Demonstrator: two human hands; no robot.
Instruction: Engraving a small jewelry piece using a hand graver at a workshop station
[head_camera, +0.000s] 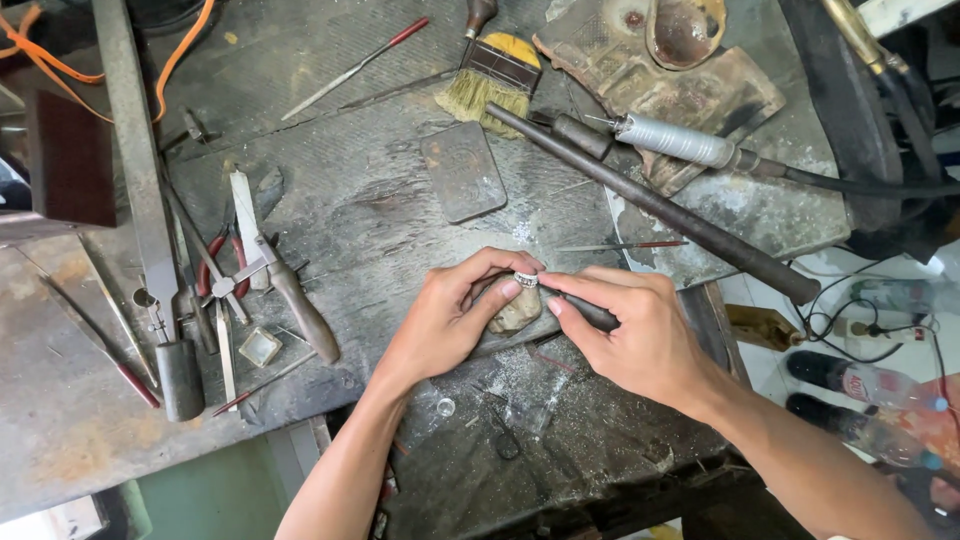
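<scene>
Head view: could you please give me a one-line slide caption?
Left hand and right hand pinch a small silver ring over a worn, dusty grey workbench.

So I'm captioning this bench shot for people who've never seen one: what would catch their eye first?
Probably the two hands meeting at the centre: the left hand and right hand pinch a small silver ring above a pale stone. Next, the long dark rod slanting across the bench, with a yellow-bristled brush at the top. Pliers and files crowd the left side.
</scene>
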